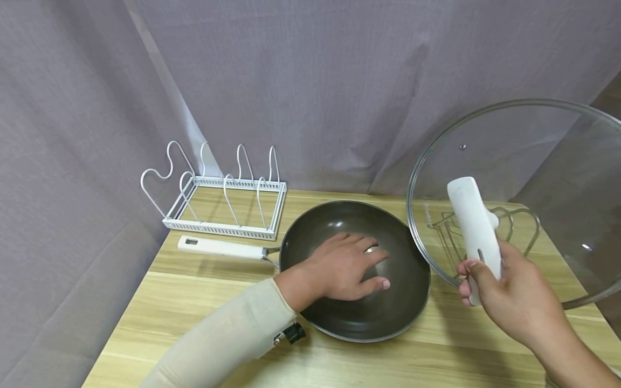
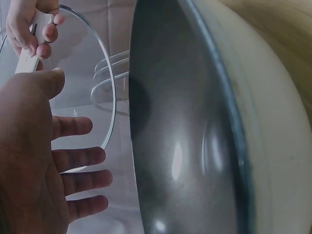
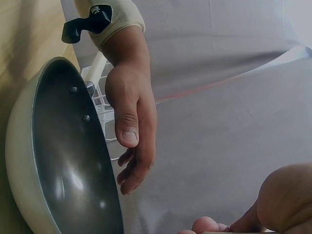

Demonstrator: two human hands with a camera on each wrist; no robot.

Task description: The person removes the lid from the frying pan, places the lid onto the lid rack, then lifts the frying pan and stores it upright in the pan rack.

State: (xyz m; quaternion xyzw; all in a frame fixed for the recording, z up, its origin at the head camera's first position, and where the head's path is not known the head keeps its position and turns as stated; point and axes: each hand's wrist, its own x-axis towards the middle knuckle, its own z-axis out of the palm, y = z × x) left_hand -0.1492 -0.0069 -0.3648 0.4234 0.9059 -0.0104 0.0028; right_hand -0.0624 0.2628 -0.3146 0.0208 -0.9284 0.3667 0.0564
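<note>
Pan (image 1: 398,291) taken as dial centre: it sits uncovered on the wooden table (image 1: 208,280), its pan handle (image 1: 223,248) toward nine o'clock, a white rack (image 1: 218,228) at ten. Left hand (image 1: 346,269) spread over the pan, gripping nothing; the wrist views show no contact. Right hand (image 1: 519,291), at three o'clock and well apart, clamps the lower end of the white lid handle (image 1: 473,226), holding the glass lid (image 1: 529,178) raised and tilted between two and three. Risk, as judged: a one-handed, off-centre grip may let the lid swing if the wrist turns. Its edge overlaps the pan rim in the head view, gap undeterminable, so a knock is possible against pan or second rack (image 1: 537,229), seen through the glass. A slip could pinch the left hand
</note>
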